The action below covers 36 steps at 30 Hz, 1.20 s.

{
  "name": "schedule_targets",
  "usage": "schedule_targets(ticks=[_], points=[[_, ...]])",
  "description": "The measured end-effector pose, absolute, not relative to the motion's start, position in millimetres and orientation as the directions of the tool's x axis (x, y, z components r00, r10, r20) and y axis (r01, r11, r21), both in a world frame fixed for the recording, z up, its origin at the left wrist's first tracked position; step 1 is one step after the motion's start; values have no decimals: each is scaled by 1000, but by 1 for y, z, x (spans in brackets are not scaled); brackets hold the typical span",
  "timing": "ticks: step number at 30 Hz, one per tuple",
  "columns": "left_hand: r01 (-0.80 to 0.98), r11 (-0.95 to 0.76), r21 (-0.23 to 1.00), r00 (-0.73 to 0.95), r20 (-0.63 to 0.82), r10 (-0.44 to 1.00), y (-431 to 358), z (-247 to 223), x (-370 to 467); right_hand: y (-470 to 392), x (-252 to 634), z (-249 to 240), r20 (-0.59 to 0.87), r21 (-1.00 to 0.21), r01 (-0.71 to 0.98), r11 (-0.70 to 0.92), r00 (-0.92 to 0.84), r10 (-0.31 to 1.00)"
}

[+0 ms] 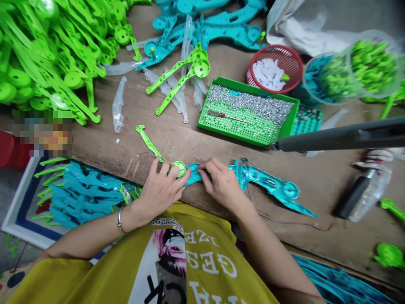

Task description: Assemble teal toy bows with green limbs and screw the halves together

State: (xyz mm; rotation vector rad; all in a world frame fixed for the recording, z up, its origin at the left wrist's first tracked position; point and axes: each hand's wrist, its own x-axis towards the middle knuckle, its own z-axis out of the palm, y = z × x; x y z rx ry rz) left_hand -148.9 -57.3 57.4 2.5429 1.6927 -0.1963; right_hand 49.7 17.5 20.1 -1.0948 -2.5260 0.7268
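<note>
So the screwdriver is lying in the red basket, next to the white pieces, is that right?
Not quite: the head view shows the screwdriver lying in the green tray, beside the silvery screws. The white pieces are indeed in the red basket.

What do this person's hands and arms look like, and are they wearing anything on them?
Both the left hand and right hand are bare, without gloves. A silvery bracelet circles the left wrist; the right wrist shows none. The mustard-yellow shirt leaves both forearms uncovered.

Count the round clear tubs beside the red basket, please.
2. The tub of green pieces overlaps the other tub with blue pieces, right of the red basket. Others may be hidden.
</note>
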Motion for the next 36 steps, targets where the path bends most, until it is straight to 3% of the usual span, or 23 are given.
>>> schedule_targets(ticks=[8,19,22,29,36], points=[[923,-385,-8,376,-199,905,-57,60,-147,32,53,30,-42,-481,554,680,-789,613],[921,-389,-33,378,-172,910,-60,55,-147,38,44,38,-139,-415,642,645,-745,652],[918,-394,-43,382,-166,909,-60,54,-147,38,45,34,-109,-409,618,671,-763,637],[922,-384,-53,366,-209,907,-56,63,-140,33,70,27,68,-565,531,631,-733,677],[933,-356,-60,328,-272,905,-48,75,-130,32,89,32,71,-510,614,603,-668,741]])
